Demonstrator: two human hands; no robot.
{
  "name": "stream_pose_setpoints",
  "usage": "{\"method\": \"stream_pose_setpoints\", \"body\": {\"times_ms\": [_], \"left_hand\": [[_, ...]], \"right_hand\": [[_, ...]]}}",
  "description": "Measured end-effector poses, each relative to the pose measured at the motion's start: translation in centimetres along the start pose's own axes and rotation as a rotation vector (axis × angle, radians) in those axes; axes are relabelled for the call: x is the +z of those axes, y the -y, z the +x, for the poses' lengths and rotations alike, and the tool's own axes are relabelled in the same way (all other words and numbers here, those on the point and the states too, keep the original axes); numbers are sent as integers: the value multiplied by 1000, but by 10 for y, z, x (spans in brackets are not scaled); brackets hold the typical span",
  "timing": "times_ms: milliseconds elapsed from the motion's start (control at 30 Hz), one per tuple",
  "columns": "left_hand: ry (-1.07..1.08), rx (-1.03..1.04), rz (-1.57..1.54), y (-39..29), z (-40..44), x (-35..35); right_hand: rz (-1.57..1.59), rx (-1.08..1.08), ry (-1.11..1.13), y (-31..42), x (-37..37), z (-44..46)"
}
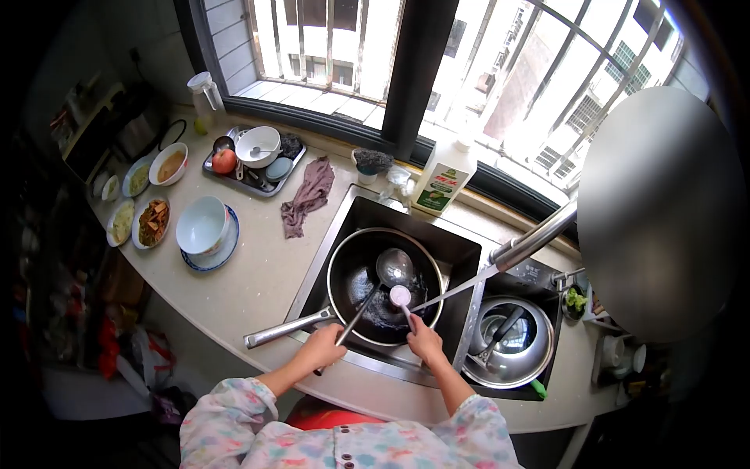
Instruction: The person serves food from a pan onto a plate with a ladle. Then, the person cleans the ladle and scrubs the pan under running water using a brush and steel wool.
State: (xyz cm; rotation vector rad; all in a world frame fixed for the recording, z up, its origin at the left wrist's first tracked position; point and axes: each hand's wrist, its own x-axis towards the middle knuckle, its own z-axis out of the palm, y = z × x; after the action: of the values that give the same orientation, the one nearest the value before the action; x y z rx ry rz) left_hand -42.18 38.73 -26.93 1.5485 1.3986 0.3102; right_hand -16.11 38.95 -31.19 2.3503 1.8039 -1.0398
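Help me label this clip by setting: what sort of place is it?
Most likely a home kitchen: a wok sits in a steel sink, and bowls of food stand on the counter beside it.

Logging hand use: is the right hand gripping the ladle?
No, the left hand grips the ladle; the right hand holds a smaller tool.

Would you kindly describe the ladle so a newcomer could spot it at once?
Below the window, the larger sink basin holds a dark wok. Inside it is the ladle, its dark handle gripped by the left hand. Its broad, shiny metal bowl sets it apart from the small pale-pink tool in the right hand.
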Motion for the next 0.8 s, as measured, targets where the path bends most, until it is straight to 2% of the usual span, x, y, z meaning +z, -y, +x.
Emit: {"method": "stream_pose_setpoints", "body": {"times_ms": [33,67,133,167,200,267,333,400,467,533,600,667,800], "left_hand": [[145,-222,-476,-12,4,0],[300,-365,-653,-16,13,-5],[308,-371,-738,-6,23,-9],[253,-301,-506,-12,19,-16],[74,-41,-49,-3,11,-17],[-241,193,435,17,-2,-27],[-273,167,528,9,-14,-53],[-317,236,528,14,-17,-66],[-384,301,482,19,-20,-73],[-370,283,429,29,-21,-74],[-367,236,376,31,-23,-69],[-377,241,364,31,-23,-65],[-369,268,370,28,-21,-64]], "right_hand": [[-82,-36,-24,-5,-4,4],[-164,-68,-43,-11,-10,6],[-344,-137,-60,-21,-17,-3],[-370,-130,-11,-22,-23,-13],[-394,-125,38,-21,-27,-21],[-249,-223,152,-19,-20,-30],[-2,-267,309,-7,-3,-30],[439,-177,371,47,-3,-34],[484,-218,342,44,6,-22],[551,-9,501,37,-10,-23],[-87,-333,352,-22,-28,-19],[-459,-149,378,-10,-78,-35],[-289,-171,304,10,-23,-15]]}}
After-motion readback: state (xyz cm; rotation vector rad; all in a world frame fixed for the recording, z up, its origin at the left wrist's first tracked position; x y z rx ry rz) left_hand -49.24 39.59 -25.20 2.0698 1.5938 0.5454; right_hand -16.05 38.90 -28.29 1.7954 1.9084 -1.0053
